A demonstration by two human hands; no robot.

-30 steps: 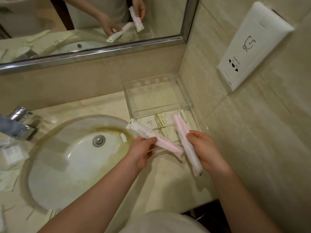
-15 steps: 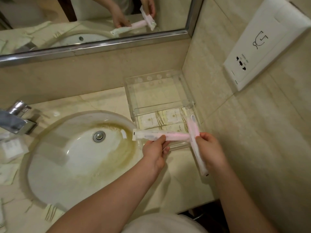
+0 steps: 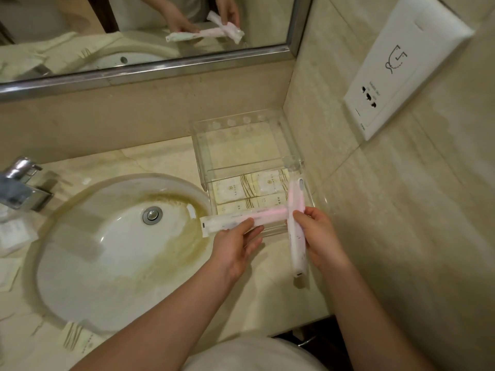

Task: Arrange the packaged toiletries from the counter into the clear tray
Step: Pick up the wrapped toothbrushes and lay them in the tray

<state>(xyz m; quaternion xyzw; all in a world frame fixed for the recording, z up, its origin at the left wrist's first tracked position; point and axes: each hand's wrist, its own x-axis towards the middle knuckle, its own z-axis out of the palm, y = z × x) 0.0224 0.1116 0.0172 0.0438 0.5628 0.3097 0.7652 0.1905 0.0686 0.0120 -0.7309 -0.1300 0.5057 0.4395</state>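
Centre right of frame, at clear tray [image 3: 198, 151] front edge | left hand [image 3: 235, 245] gripped level packet [image 3: 241, 219] | right hand [image 3: 318, 236] gripped vertical packet [image 3: 296, 228] | packets had closed in from a second ago, now crossed | neither placed; drop-in looked next

Wearing a pale off-white top [image 3: 254, 356], showing as a smooth, rounded swell of plain cloth well behind both grips. Baring both forearms [image 3: 166, 311] all the way back from the left hand [image 3: 235, 247] and the right hand [image 3: 320, 238].
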